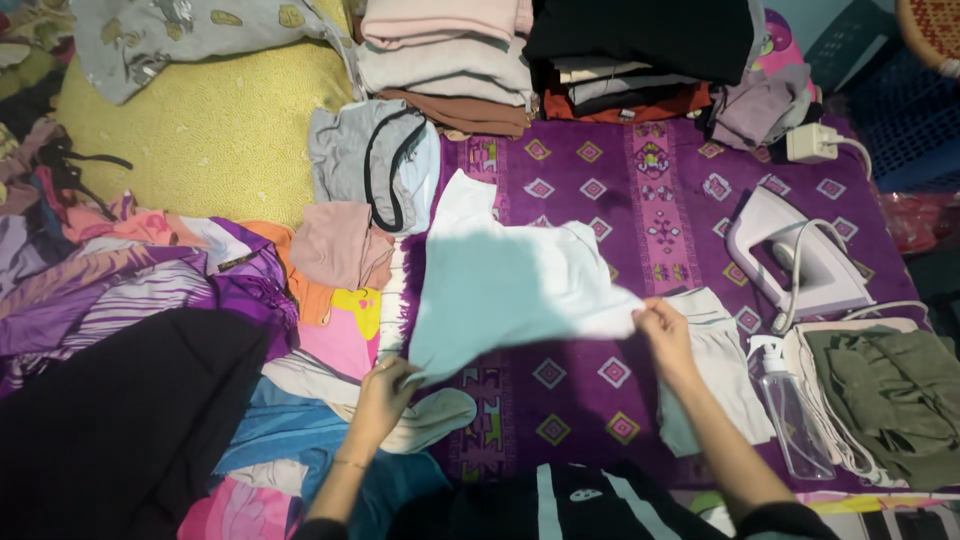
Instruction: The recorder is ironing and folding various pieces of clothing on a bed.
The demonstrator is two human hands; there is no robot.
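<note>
With both the left hand (385, 385) and right hand (662, 325) pinched on the white shirt's (505, 285) near edge, we pull evenly outward from our fingertips to flatten it over the purple mat (640, 190).

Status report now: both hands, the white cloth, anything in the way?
Left hand and right hand each pinch an edge of the white garment, lifted over the purple mat. Iron and spray bottle sit beside the right hand.

Part of the purple patterned rug (640, 190) is being covered by a pale garment (500, 285). The olive clothing (895, 395) is being cut off at the right edge, and the black cloth (110, 420) at the lower left corner.
</note>
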